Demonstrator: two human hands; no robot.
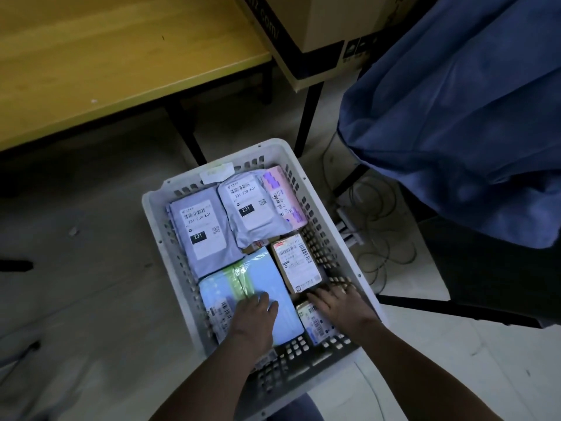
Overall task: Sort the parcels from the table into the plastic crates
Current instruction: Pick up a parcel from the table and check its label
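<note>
Dim room with a pale tiled floor, and a white perforated plastic crate (361, 278) sits on it just past the corner of a yellow wooden table (106, 71) at about 10 o'clock. No parcels show on the visible bit of the tabletop, so the sorting looks well along, though most of that table is out of shot

Inside the crate the parcels lie flat, labels up, packed edge to edge like tiles, probably so the codes stay readable and nothing slides. Two grey plastic mailer bags marked 231 (206, 229) fill the 12 o'clock end, with a pink striped packet (285, 199) wedged along the wall at 1 o'clock. A small brown cardboard box with a white label (299, 262) sits toward 3 o'clock

The person's left hand (256, 311) lies flat, fingers straight, pressing on a pale blue and green plastic-wrapped parcel (243, 281) at 7 o'clock, looks like flattening it into place. The right hand (334, 302) has fingers spread and rests over a small white-labelled parcel (315, 325) at 5 o'clock, fingertips touching the brown box's near edge, likely nudging it into the last gap

At 2 o'clock hangs blue cloth (461, 117), with loose cables (379, 238) on the floor under it
</note>
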